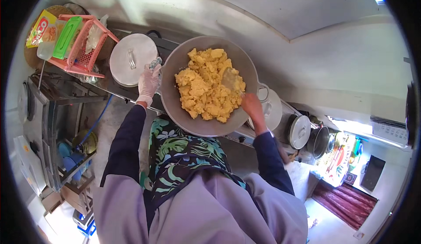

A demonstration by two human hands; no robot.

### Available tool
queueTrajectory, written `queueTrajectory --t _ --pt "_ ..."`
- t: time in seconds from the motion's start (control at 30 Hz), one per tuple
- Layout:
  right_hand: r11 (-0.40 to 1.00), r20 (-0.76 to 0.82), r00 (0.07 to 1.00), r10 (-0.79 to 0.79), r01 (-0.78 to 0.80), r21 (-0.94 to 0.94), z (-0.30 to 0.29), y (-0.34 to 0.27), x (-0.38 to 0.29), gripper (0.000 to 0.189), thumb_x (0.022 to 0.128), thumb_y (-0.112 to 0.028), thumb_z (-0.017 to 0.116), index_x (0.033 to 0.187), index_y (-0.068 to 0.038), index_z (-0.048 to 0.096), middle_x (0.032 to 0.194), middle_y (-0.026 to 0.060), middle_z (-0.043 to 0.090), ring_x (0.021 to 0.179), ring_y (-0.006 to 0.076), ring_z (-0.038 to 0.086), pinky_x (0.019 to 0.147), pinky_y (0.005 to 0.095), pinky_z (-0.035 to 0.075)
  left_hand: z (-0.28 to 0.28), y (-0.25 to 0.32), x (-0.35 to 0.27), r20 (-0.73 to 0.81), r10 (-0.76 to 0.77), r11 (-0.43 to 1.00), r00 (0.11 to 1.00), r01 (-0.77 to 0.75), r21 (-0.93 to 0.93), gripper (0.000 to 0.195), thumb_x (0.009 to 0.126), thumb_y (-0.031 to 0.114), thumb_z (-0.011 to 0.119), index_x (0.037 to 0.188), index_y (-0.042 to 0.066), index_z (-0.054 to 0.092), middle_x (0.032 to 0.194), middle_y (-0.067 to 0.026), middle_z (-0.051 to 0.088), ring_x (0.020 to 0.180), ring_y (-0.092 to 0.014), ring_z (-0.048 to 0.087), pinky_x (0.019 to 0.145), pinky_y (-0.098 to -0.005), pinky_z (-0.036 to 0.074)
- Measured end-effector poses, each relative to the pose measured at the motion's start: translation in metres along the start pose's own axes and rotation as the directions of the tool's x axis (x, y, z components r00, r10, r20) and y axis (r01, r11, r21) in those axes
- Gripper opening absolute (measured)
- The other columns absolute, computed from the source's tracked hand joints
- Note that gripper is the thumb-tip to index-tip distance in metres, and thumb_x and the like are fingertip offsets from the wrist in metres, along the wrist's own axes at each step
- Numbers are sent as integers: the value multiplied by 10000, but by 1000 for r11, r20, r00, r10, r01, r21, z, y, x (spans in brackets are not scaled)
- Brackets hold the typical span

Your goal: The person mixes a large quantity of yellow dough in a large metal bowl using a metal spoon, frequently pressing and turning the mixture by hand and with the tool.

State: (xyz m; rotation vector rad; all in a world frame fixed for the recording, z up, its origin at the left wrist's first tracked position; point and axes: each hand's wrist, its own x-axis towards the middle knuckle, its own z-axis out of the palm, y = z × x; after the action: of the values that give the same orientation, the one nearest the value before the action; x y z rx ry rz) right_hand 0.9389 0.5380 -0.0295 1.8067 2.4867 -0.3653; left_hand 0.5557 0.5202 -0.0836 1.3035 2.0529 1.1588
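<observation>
A large grey metal wok (pixel 210 129) stands on the stove in front of me. Inside it lies a lumpy yellow mash (pixel 207 86). My left hand (pixel 149 81), in a clear plastic glove, grips a checked cloth (pixel 156 63) at the wok's left handle, which is mostly hidden. My bare right hand (pixel 253 107) is closed around the handle of a spatula (pixel 232 79) at the right side of the wok. The spatula's broad blade rests against the mash; its handle is mostly covered by my fingers.
A lidded aluminium pot (pixel 134 60) stands left of the wok, beside a pink plastic basket rack (pixel 87 47). To the right are another lidded pot (pixel 271 109) and a smaller one (pixel 300 131). A wall (pixel 204 12) rises behind the stove. A metal rack (pixel 49 129) stands at left.
</observation>
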Motion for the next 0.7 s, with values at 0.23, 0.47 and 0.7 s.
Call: queueTrajectory --t 0.23,0.47,0.7 --pt "999 64 997 -34 35 -9 51 -88 57 166 773 -178 532 764 -27 602 733 165 613 687 335 611 603 443 484 1 11 2 -7 -55 990 998 56 128 376 871 390 558 973 29 527 848 -213 634 817 -389 608 653 -425 460" --pt "978 66 996 62 -74 195 5 -40 -16 246 836 -231 489 772 -14 587 808 228 614 766 381 603 665 474 473 -3 3 -2 -4 -39 995 999 39 95 378 871 384 552 992 26 546 915 -171 657 881 -354 617 706 -413 479" --pt "992 196 974 118 -124 18 24 35 -8 266 819 -214 479 775 8 619 859 225 617 840 384 589 716 475 458 0 18 -3 -33 -30 1000 999 30 10 367 866 379 562 967 26 558 860 -177 656 840 -358 623 685 -408 470"
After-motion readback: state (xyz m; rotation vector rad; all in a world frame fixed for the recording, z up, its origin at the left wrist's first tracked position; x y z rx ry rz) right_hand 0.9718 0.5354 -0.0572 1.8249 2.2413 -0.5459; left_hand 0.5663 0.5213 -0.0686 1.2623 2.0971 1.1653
